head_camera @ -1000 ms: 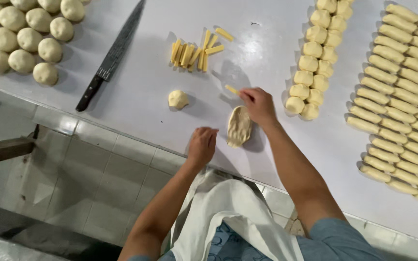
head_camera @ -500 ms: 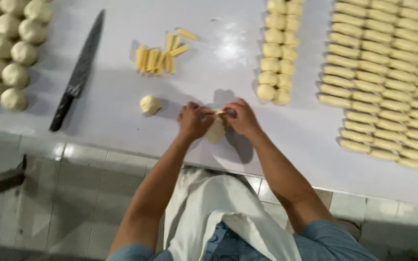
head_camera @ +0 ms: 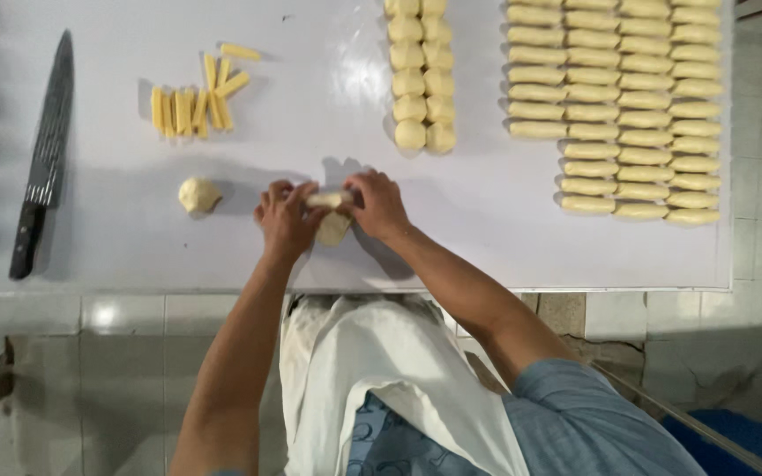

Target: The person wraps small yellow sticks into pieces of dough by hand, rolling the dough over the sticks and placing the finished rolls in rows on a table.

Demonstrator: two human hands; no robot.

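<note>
Lying between both hands (head_camera: pixel 332 211): dough piece (head_camera: pixel 332 227)

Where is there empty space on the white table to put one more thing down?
The table is bare between the knife and the yellow sticks, along the front edge below the dough ball, and between the two-wide column of rounds and the rows of rolls. It is crowded at those rows and where both hands fold the dough.
</note>
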